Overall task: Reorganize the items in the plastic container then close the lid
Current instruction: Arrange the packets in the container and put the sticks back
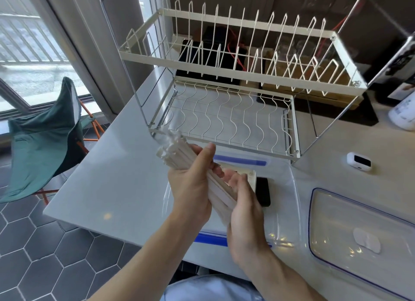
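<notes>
A clear plastic container (289, 202) with blue clips stands open on the white table, below my hands. Above it I hold a bundle of white sticks (179, 153), slanting up to the left. My left hand (190, 186) grips the bundle from the left with the thumb on top. My right hand (244, 213) wraps round its lower end. Inside the container lie a black rectangular item (263, 191) and a white flat item (249, 176), partly hidden by my fingers. The clear lid (359, 235) with a blue rim lies flat to the right of the container.
A white two-tier wire dish rack (235, 80) stands just behind the container. A small white device (358, 161) sits to its right, and a white bottle (404, 114) at the far right. A green folding chair (45, 139) stands left of the table edge.
</notes>
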